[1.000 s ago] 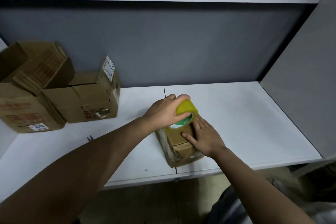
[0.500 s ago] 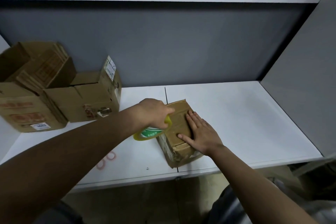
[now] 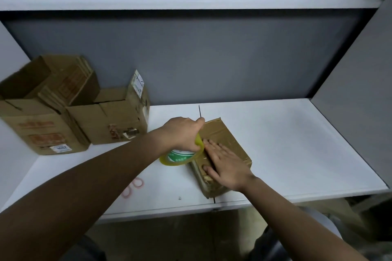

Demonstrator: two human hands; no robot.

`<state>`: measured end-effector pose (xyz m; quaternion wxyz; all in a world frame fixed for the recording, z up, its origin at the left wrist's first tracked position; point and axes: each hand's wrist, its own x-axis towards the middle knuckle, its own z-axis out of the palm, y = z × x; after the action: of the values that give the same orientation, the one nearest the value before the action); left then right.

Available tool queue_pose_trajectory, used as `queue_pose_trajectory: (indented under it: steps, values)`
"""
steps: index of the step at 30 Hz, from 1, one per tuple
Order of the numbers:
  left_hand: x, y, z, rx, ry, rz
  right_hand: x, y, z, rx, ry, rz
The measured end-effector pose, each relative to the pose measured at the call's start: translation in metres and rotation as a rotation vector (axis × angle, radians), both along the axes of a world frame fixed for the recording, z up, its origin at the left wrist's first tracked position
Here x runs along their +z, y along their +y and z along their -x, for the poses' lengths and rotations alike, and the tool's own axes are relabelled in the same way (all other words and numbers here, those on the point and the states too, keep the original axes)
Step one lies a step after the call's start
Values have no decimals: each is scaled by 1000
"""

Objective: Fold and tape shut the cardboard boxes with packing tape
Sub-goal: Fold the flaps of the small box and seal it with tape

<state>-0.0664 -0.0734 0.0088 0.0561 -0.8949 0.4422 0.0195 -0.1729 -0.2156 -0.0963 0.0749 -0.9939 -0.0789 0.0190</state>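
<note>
A small closed cardboard box [image 3: 224,135] lies on the white table [image 3: 286,144], near the front edge. My left hand [image 3: 182,132] grips a yellow roll of packing tape [image 3: 180,158] at the box's left side, low beside the table top. A strip of tape runs from the roll onto the box top. My right hand [image 3: 227,162] lies flat on the near half of the box, fingers straight, pressing the top down.
Two open cardboard boxes stand at the back left, a large one [image 3: 38,125] and a smaller one [image 3: 112,121]. Red scissor handles [image 3: 132,186] show beside my left forearm. Grey walls close the back and right side.
My left hand carried the tape roll from the top of the box down over its left side. My right hand slid slightly along the box top and stayed flat.
</note>
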Motion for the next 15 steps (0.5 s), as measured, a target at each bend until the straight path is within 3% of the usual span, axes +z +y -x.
queue_pose_trajectory:
  steps: [6,9,15]
  values:
    - [0,-8,-7,30,42,-4,5,13,-4,-50,53,-40]
    - [-4,6,-12,42,26,129,5,22,-9,-157,88,-91]
    - [-16,49,-9,6,162,393,-11,32,-9,-214,32,18]
